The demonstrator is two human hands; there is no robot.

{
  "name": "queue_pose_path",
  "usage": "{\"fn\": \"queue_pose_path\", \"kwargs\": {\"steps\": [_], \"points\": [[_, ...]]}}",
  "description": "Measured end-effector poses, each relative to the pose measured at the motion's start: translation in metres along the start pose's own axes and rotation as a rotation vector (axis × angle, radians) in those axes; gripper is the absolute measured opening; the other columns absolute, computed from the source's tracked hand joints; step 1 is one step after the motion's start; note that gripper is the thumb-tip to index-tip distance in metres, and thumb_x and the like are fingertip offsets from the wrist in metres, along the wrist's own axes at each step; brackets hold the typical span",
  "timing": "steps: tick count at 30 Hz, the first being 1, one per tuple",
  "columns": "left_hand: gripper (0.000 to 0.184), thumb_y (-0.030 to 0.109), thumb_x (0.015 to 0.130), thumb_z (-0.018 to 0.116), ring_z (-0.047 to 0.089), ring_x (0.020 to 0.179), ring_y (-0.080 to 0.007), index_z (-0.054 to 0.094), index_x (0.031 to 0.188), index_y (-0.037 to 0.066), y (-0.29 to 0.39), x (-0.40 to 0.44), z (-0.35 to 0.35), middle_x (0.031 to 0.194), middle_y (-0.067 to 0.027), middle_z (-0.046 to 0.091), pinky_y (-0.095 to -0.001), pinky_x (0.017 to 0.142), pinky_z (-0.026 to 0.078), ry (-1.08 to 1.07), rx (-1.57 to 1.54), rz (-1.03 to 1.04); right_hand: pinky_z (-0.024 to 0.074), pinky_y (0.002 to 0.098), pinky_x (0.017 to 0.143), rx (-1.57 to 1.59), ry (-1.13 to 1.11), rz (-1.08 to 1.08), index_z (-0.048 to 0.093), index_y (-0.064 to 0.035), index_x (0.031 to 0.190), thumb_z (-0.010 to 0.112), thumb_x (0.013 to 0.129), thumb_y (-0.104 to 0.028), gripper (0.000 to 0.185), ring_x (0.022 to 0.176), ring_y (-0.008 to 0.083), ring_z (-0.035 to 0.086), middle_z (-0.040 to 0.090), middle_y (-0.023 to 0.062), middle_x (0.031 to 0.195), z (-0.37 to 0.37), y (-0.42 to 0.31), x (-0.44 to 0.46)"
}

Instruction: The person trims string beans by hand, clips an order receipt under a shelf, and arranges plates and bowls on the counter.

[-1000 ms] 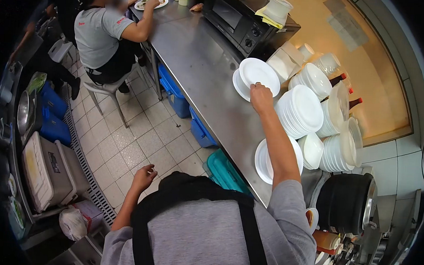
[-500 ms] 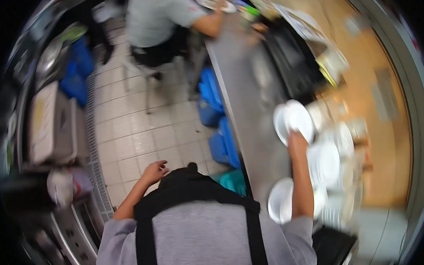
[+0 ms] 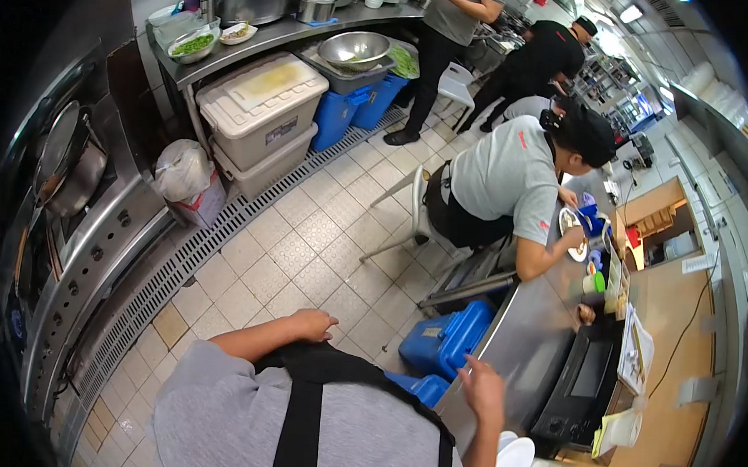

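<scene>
My left hand is in front of my apron at the waist, over the tiled floor, its fingers curled in; whether they hold anything is hidden. Raised over the edge of the steel counter, my right hand is empty, with its fingers apart. White plates lie on the counter just beyond my right forearm, partly cut off by the frame's bottom edge. Further along that counter stands a black toaster oven.
A seated person eats at the counter's far end. Two people stand further back. Blue bins sit under the counter. Beige boxes and a bagged bundle line the left, beside a stove.
The view has swung left, toward the stove and back shelf. My right hand has let go of the white plate and lifted away. My left hand has come in toward my waist.
</scene>
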State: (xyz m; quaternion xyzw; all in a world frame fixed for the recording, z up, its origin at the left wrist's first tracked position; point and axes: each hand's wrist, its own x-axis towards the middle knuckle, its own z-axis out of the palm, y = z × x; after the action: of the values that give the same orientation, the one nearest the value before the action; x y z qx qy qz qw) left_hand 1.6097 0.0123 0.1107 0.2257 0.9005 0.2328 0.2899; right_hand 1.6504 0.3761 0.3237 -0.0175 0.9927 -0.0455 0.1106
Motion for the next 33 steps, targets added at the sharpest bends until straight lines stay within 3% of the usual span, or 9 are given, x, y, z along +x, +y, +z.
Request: {"fn": "queue_pose_path", "kwargs": {"steps": [4, 7, 12, 15, 18, 20, 25, 31, 33], "points": [[0.049, 0.032, 0.08, 0.063, 0.058, 0.102, -0.0366, 0.051, 0.122, 0.008, -0.03, 0.001, -0.023, 0.111, -0.0199, 0.06, -0.0461, 0.082, 0.048, -0.005, -0.021, -0.078, 0.0484, 0.0418, 0.08, 0.159, -0.181, -0.298, 0.057, -0.0117, 0.117, 0.059, 0.085, -0.03, 0.036, 0.098, 0.0326, 0.059, 0.062, 0.0145, 0.107, 0.038, -0.064, 0.071], [0.049, 0.035, 0.083, 0.06, 0.059, 0.1, -0.0365, 0.051, 0.125, 0.012, -0.1, 0.043, -0.018, 0.109, -0.0199, 0.061, -0.0454, 0.082, 0.048, -0.132, 0.05, -0.062, 0.049, 0.0443, 0.075, 0.302, -0.02, -0.272, 0.059, -0.0085, 0.11, 0.057, 0.087, -0.03, 0.032, 0.092, 0.0355, 0.06, 0.062, 0.0162, 0.099, 0.084, -0.089, 0.096], [0.049, 0.035, 0.082, 0.062, 0.06, 0.098, -0.0362, 0.052, 0.124, 0.01, -0.142, 0.158, -0.089, 0.108, -0.0201, 0.062, -0.0442, 0.08, 0.049, -0.372, 0.317, 0.178, 0.049, 0.0471, 0.066, 0.399, 0.141, 0.167, 0.059, -0.0064, 0.086, 0.051, 0.09, -0.033, 0.028, 0.078, 0.0339, 0.061, 0.063, 0.0152, 0.083, 0.12, -0.085, 0.057], [0.05, 0.035, 0.081, 0.063, 0.061, 0.096, -0.036, 0.053, 0.123, 0.01, -0.128, 0.241, -0.115, 0.107, -0.0201, 0.062, -0.0434, 0.079, 0.05, -0.502, 0.499, 0.412, 0.0473, 0.0468, 0.06, 0.33, 0.414, 0.903, 0.054, -0.0045, 0.081, 0.048, 0.086, -0.022, 0.019, 0.069, 0.0344, 0.058, 0.057, 0.0162, 0.078, 0.082, -0.083, -0.025], [0.047, 0.031, 0.08, 0.064, 0.062, 0.093, -0.0354, 0.055, 0.12, 0.008, -0.039, 0.276, -0.131, 0.102, -0.0195, 0.063, -0.0432, 0.076, 0.05, -0.524, 0.637, 0.681, 0.0471, 0.045, 0.065, 0.012, 0.784, 1.313, 0.054, -0.0027, 0.089, 0.052, 0.078, -0.007, 0.012, 0.07, 0.0371, 0.057, 0.056, 0.0179, 0.084, 0.096, -0.1, -0.148], [0.04, 0.027, 0.081, 0.065, 0.062, 0.088, -0.0357, 0.059, 0.113, 0.005, 0.035, 0.276, -0.124, 0.093, -0.0188, 0.066, -0.0436, 0.074, 0.049, -0.488, 0.64, 0.838, 0.0471, 0.0432, 0.072, 0.015, 0.966, 1.689, 0.055, -0.0095, 0.105, 0.053, 0.079, -0.001, 0.028, 0.087, 0.0362, 0.058, 0.058, 0.0163, 0.098, 0.097, -0.139, -0.222], [0.03, 0.02, 0.088, 0.058, 0.063, 0.075, -0.0152, 0.061, 0.111, 0.001, 0.216, 0.197, -0.05, 0.084, -0.0089, 0.065, -0.0263, 0.066, 0.051, -0.963, 0.051, 0.766, 0.0478, 0.0443, 0.081, -0.099, 0.778, 2.322, 0.052, -0.0062, 0.117, 0.06, 0.085, -0.029, 0.041, 0.1, 0.0363, 0.057, 0.053, 0.0174, 0.119, 0.133, -0.176, -0.339], [0.045, 0.035, 0.092, 0.055, 0.06, 0.089, -0.0166, 0.052, 0.122, 0.002, 0.339, 0.057, 0.115, 0.103, -0.0083, 0.061, -0.0295, 0.076, 0.051, -1.491, -0.305, 0.475, 0.0475, 0.043, 0.077, 0.494, 0.949, 2.282, 0.06, 0.0002, 0.107, 0.063, 0.078, -0.044, 0.053, 0.091, 0.041, 0.059, 0.062, 0.0235, 0.096, 0.228, -0.123, -0.443], [0.052, 0.04, 0.091, 0.054, 0.059, 0.095, -0.0192, 0.048, 0.126, 0.002, 0.366, 0.026, 0.163, 0.109, -0.0103, 0.059, -0.0323, 0.079, 0.05, -1.486, -0.379, 0.327, 0.0479, 0.0369, 0.066, 0.602, 1.033, 2.206, 0.062, 0.0021, 0.101, 0.065, 0.077, -0.031, 0.041, 0.075, 0.0277, 0.062, 0.064, 0.0171, 0.078, 0.195, -0.121, -0.447]]}}
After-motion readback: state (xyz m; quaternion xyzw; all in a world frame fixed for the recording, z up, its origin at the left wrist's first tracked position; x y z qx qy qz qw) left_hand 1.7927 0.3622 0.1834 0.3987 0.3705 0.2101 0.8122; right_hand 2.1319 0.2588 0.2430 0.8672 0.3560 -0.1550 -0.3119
